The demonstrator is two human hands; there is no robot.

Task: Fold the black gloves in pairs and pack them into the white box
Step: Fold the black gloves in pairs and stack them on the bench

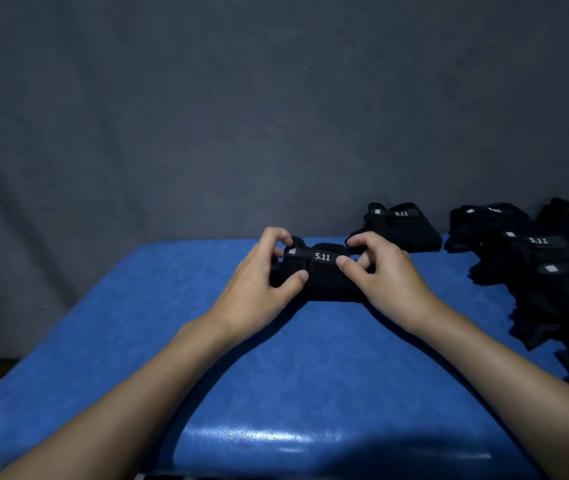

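One blue desk holds everything. Many black gloves wait in a heap right of the hands. One folded pair sits just behind the right hand. It and the left hand pinch a second pair between them. No white box shows, so I think all the packing is left.

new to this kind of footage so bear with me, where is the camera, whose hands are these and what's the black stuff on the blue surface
There is no machine: a camera worn on a person's head looks down at their bare hands. The left hand and right hand both grip a folded bundle of black gloves marked 5.11 on a blue table. A second bundle lies behind it, and a pile of gloves sits at the right. No white box shows.
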